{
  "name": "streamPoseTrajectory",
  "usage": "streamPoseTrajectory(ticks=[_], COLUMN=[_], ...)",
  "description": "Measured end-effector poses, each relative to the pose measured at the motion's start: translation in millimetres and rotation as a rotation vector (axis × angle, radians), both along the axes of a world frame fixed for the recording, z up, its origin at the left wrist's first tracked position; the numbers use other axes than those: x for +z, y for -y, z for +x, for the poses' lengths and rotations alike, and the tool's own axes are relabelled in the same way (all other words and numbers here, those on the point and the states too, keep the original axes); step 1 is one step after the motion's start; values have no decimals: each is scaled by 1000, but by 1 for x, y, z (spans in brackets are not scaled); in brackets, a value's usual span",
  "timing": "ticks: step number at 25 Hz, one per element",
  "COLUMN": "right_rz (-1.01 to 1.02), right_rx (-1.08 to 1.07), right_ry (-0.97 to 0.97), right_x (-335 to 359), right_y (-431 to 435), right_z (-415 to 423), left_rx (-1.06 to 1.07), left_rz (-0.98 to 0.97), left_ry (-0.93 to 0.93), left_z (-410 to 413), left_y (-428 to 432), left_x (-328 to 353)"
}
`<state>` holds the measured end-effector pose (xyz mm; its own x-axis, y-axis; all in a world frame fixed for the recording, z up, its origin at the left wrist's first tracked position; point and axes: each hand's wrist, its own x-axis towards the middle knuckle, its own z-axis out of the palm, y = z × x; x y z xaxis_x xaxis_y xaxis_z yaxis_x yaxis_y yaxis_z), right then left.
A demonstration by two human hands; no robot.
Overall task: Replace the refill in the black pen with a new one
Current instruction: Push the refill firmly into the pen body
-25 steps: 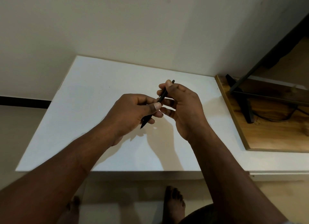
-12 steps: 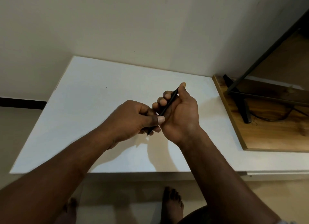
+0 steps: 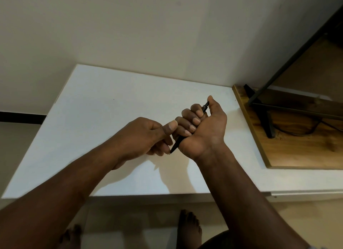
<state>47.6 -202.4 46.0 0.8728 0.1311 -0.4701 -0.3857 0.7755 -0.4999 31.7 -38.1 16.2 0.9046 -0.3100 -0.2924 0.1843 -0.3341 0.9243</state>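
A slim black pen (image 3: 176,145) runs diagonally through my right hand (image 3: 206,129), which grips its barrel in a fist with the palm turned toward me. The pen's top end pokes out beside my thumb and the pointed tip sticks out below the heel of the hand. My left hand (image 3: 146,137) sits just left of it, fingers curled, its fingertips at the pen's tip end and the thumb raised against my right fingers. Whether the left fingers pinch the tip is hidden. Both hands hover over the white table (image 3: 104,118). No spare refill shows.
A wooden board (image 3: 300,148) lies at the table's right, carrying a black metal stand (image 3: 263,118) and a dark cable (image 3: 304,131). A plain wall rises behind the table. My bare feet (image 3: 189,228) stand on the floor below the front edge.
My right hand has rolled palm-up and closed from a fingertip hold into a fist round the pen. My left thumb has lifted off the barrel; its fingers now sit at the tip.
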Motion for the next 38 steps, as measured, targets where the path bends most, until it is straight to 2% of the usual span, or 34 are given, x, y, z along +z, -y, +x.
streamPoseTrajectory(ticks=[10, 22, 38], right_rz=[45, 54, 94], right_rx=[-69, -149, -222], right_ry=[74, 102, 123], right_x=[4, 5, 9], right_y=[5, 7, 10], right_z=[3, 5, 7], left_rx=[-64, -59, -3], left_rz=[-107, -105, -115], left_ry=[-46, -70, 7], left_z=[-2, -2, -4], left_y=[0, 0, -3], left_x=[4, 10, 15])
